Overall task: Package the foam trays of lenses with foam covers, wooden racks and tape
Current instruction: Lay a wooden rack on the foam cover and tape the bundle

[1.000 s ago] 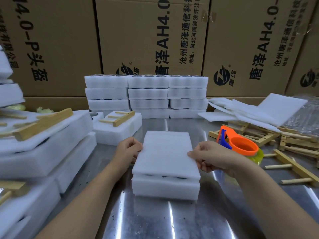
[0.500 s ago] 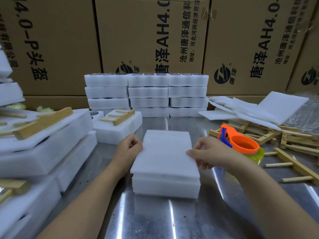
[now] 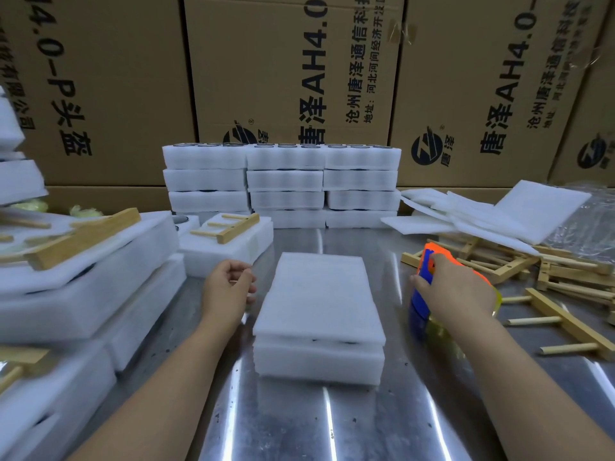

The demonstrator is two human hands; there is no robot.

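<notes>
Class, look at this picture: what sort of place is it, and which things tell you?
Probably a packing area in a factory or warehouse: printed cardboard cartons stacked behind a steel table, with stacked foam trays.

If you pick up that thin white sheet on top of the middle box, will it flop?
Probably a bit. The foam cover is thin, and similar loose foam sheets lie bent in their pile. It likely weighs very little. It sits loose and untaped on the foam tray, so a push could slide it.

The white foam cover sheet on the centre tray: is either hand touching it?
No: the left hand hovers beside the white foam cover sheet; the right hand rests on the orange tape dispenser.
</notes>
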